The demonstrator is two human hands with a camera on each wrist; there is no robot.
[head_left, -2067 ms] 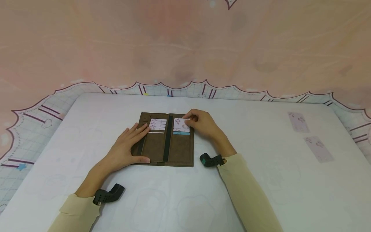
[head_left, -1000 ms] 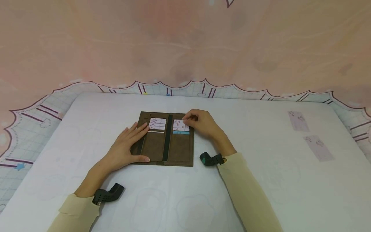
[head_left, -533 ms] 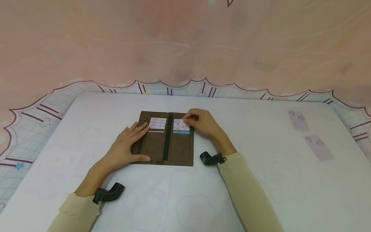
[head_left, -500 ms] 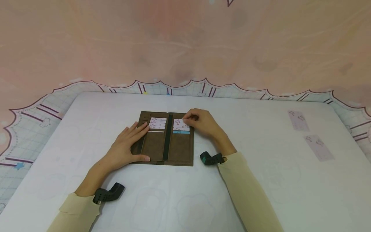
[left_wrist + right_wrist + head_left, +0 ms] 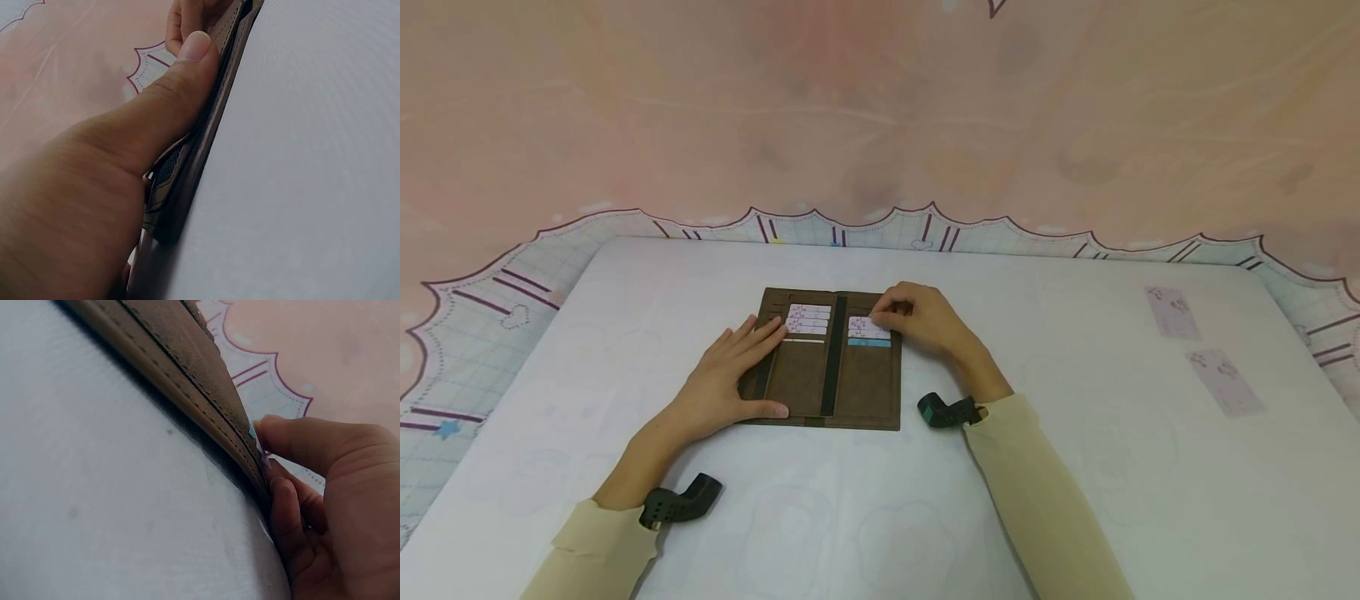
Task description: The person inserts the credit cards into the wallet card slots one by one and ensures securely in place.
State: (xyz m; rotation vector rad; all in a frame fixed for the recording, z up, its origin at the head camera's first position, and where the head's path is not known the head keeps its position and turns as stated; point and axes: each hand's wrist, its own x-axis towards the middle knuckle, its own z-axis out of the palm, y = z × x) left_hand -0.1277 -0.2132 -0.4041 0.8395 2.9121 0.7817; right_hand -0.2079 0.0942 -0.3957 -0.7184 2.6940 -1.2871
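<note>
Pinching a patterned card (image 5: 867, 323) between thumb and curled fingers, the right hand (image 5: 925, 321) works at the top slot of the right-hand panel of an open brown wallet (image 5: 827, 379), while the left hand (image 5: 730, 379) lies flat with straight fingers pressing down the wallet's left panel, thumb along its near edge. Largest in sight is the white table (image 5: 865, 500), bordered by a scalloped grid-patterned cloth (image 5: 490, 308) with a pink backdrop beyond. On it, near the middle, the wallet lies spread open, a dark strip running down its spine. Its left panel holds a stack of patterned cards (image 5: 808, 321) tucked into staggered slots, only their top edges showing; the right panel holds the pinched card above another patterned card and a blue-edged card (image 5: 869, 342), mostly buried in their pockets. Well apart to the right, two loose pale cards (image 5: 1195, 350) lie on the table, their print too faint to read. Both forearms wear cream sleeves (image 5: 1037, 492), each with a black wrist mount (image 5: 951, 412). Wrist views show only the wallet's stitched edge seen side-on against the fingers; the card faces are hidden there.
</note>
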